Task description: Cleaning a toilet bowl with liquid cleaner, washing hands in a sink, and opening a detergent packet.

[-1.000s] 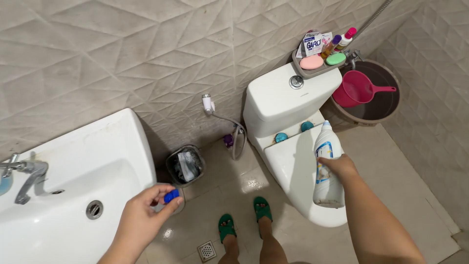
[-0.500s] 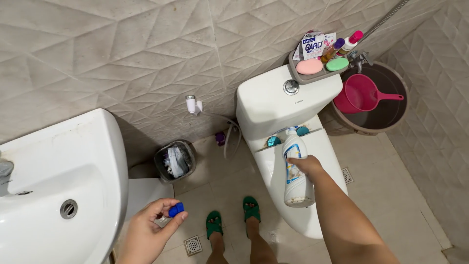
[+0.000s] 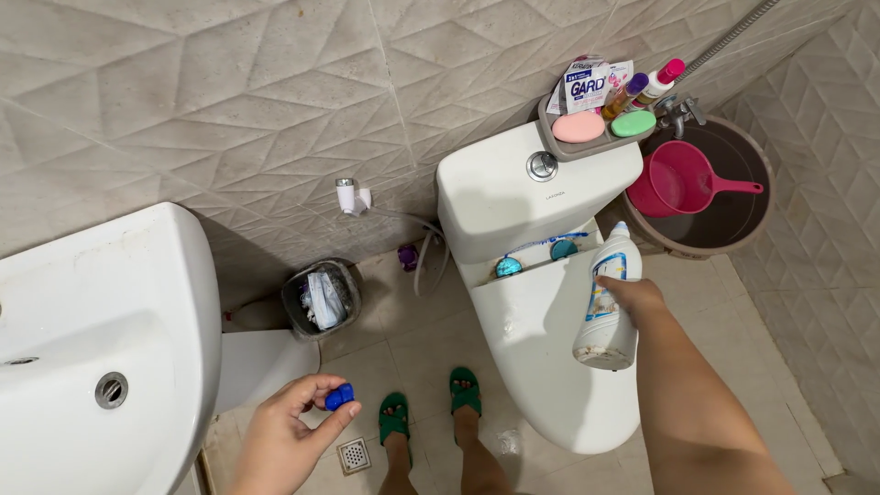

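Observation:
My right hand (image 3: 634, 298) grips a white cleaner bottle (image 3: 609, 298) with its neck uncapped, held above the right side of the closed white toilet (image 3: 527, 339). My left hand (image 3: 289, 438) holds the bottle's small blue cap (image 3: 339, 397) between thumb and fingers, low over the floor beside the white sink (image 3: 92, 339). My feet in green slippers (image 3: 431, 408) stand in front of the toilet bowl.
A small bin (image 3: 319, 298) with rubbish stands by the wall between sink and toilet. A grey tray (image 3: 596, 128) of soaps and bottles sits on the cistern. A brown bucket (image 3: 733, 215) holding a pink scoop (image 3: 683, 179) stands at the right corner. A floor drain (image 3: 353, 454) lies near my feet.
The bottle swung left over the toilet lid, then back right and slightly up. My left hand with the cap stayed low. The view shifted left, sliding the sink toward the frame edge.

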